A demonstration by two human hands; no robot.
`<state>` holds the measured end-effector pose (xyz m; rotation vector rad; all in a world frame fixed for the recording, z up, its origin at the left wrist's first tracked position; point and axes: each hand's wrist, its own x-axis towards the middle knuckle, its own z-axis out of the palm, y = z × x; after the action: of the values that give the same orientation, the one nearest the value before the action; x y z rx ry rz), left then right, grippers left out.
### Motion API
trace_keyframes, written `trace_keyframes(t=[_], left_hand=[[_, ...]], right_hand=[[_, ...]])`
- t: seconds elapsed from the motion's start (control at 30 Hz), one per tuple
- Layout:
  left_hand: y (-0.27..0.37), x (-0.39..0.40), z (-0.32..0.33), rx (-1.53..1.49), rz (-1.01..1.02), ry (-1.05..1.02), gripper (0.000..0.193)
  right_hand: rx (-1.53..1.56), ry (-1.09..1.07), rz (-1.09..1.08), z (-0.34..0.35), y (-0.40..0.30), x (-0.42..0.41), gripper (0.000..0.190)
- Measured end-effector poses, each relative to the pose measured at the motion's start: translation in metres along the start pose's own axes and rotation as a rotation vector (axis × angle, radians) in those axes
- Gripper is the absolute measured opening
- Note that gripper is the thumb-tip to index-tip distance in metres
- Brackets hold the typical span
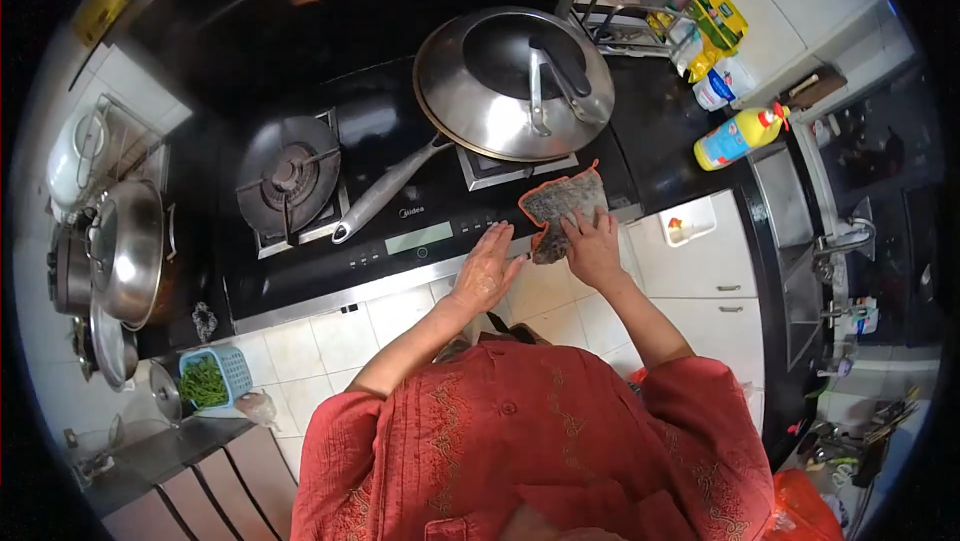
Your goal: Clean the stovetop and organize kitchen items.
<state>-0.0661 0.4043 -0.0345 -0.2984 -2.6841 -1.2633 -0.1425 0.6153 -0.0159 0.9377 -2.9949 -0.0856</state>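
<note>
My right hand (595, 247) holds a grey cleaning cloth (562, 203) with orange edging, spread over the front right of a black glass gas cooktop (360, 196) and its metal front edge. Its fingers press on the cloth from above. My left hand (484, 271) is empty, fingers stretched out and thumb apart, by the front edge near the control marks; whether it touches the surface I cannot tell. Behind the cloth, a long-handled wok (390, 188) sits on the right burner under a domed steel lid (495, 110). The left burner (289, 173) has nothing on it.
Right of the cooktop lies a yellow detergent bottle (739, 138), near packets (720, 23) and a metal rack (637, 8). A sink (795, 241) runs along the right. At left stand a lidded steel pot (131, 252) and a blue basket of greens (236, 372).
</note>
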Motion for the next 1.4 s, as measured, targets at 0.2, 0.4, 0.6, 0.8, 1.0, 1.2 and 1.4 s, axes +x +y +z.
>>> trace_keyframes(t=[0.2,0.4,0.6,0.8,1.0,1.2,1.4], left_hand=[[-0.001,0.021,0.021,0.041,-0.017,-0.082,0.055],[-0.001,0.054,0.039,0.130,0.003,-0.062,0.056],[0.025,0.112,0.073,0.140,0.049,-0.022,0.051],[0.052,0.156,0.097,0.139,-0.110,-0.023,0.048],[0.053,0.180,0.111,0.184,-0.227,-0.069,0.048],[0.042,0.199,0.114,0.273,-0.210,-0.037,0.051],[0.048,0.200,0.116,0.309,-0.289,0.036,0.051]], right_hand=[[-0.046,-0.132,0.144,0.023,0.040,0.027,0.052],[-0.088,-0.085,0.038,0.024,0.092,0.075,0.049],[0.250,0.151,0.012,0.024,0.137,0.133,0.029],[0.969,0.233,0.346,0.016,0.182,0.173,0.023],[1.120,0.331,0.341,0.006,0.218,0.240,0.023],[1.183,0.275,-0.277,0.013,0.203,0.334,0.032],[2.011,-0.417,-0.838,0.079,0.144,0.453,0.034]])
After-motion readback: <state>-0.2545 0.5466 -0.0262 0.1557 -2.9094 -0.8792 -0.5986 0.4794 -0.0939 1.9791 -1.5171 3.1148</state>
